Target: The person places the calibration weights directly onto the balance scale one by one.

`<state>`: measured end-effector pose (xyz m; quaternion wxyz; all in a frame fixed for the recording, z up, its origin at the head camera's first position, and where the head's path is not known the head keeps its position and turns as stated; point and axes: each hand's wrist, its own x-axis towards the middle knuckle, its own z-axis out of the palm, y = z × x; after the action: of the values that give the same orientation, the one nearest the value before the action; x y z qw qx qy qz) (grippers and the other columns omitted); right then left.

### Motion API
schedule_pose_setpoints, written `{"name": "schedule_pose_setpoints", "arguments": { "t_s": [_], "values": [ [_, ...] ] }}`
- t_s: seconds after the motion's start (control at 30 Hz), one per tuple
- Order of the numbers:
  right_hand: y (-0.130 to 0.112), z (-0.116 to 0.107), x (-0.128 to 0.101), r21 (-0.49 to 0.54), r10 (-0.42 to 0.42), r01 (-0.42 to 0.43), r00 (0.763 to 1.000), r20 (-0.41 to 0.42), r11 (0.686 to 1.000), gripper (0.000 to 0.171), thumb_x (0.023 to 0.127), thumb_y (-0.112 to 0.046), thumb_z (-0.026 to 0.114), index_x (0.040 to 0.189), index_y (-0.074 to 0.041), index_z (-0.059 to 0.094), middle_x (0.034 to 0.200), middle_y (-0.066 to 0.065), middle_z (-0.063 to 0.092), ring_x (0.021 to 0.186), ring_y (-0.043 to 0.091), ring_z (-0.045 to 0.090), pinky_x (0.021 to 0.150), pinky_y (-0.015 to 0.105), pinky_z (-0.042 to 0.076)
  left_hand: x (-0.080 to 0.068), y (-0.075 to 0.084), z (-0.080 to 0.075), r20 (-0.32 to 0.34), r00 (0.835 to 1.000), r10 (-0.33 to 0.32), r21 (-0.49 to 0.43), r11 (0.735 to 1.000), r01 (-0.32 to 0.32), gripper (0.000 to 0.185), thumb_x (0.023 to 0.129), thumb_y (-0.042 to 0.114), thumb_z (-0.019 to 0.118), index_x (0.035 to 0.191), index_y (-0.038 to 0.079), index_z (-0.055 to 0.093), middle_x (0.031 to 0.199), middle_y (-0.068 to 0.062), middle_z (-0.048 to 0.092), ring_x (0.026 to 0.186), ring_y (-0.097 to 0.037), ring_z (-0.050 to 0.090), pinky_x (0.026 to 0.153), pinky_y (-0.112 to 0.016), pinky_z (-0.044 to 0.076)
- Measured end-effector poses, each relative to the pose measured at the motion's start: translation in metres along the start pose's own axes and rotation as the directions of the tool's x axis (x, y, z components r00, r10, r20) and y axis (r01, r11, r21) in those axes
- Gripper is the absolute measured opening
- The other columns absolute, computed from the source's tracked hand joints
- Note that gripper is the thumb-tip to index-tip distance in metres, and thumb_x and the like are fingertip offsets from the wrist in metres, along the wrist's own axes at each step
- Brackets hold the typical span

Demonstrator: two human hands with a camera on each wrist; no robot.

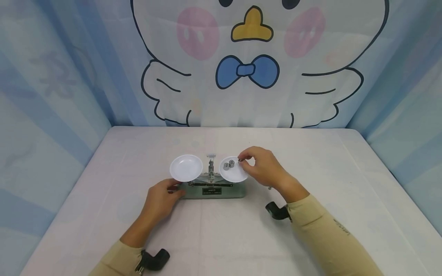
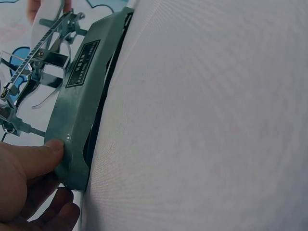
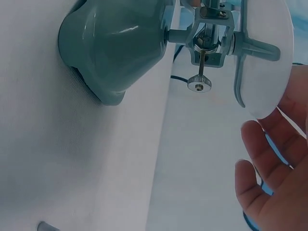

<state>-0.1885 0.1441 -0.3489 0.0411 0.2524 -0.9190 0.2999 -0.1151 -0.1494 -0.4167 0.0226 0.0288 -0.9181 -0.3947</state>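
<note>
A green balance scale (image 1: 210, 191) stands on the table, with a white left pan (image 1: 186, 168) and a white right pan (image 1: 235, 176). Two small metal weights (image 1: 231, 163) sit on the right pan. Over that pan's right edge, my right hand (image 1: 264, 166) pinches another small metal piece, apparently a weight (image 1: 240, 160), between thumb and finger. In the right wrist view that piece is hidden behind the pan. At the scale's left end my left hand (image 1: 160, 199) grips the base, its thumb (image 2: 53, 149) on the green housing and fingers around the end.
A small grey metal piece (image 1: 269, 188) lies on the table under the right forearm. White cloth covers the table (image 1: 221, 237). Behind it hangs a curtain (image 1: 248, 103) with a cartoon print, and blue curtains (image 1: 41, 126) stand at both sides.
</note>
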Motion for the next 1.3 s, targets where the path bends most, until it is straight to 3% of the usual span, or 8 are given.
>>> {"name": "schedule_pose_setpoints", "arguments": {
  "t_s": [0.8,1.3],
  "values": [
    [0.000,0.011,0.003,-0.018,-0.056,0.055,0.998,-0.011,0.998,0.015,0.092,-0.009,0.067,0.105,-0.004,0.073,0.108,0.008,0.071,0.105,0.026,0.061,0.096,0.046,0.052,0.000,0.000,0.001,0.001,1.000,-0.009,0.006,1.000,0.009,0.039,0.089,0.012,0.075,0.124,-0.002,0.066,0.122,-0.018,0.067,0.110,-0.036,0.065,0.091,-0.050,0.056],
    [-0.002,0.011,0.002,-0.018,-0.048,0.048,0.999,-0.024,0.999,0.016,0.092,-0.007,0.067,0.106,-0.004,0.072,0.108,0.008,0.070,0.105,0.026,0.061,0.097,0.046,0.052,-0.001,0.000,0.001,-0.007,1.000,0.002,0.007,1.000,-0.002,0.038,0.088,0.011,0.075,0.123,-0.002,0.066,0.120,-0.018,0.068,0.108,-0.036,0.066,0.089,-0.050,0.056]
  ]
}}
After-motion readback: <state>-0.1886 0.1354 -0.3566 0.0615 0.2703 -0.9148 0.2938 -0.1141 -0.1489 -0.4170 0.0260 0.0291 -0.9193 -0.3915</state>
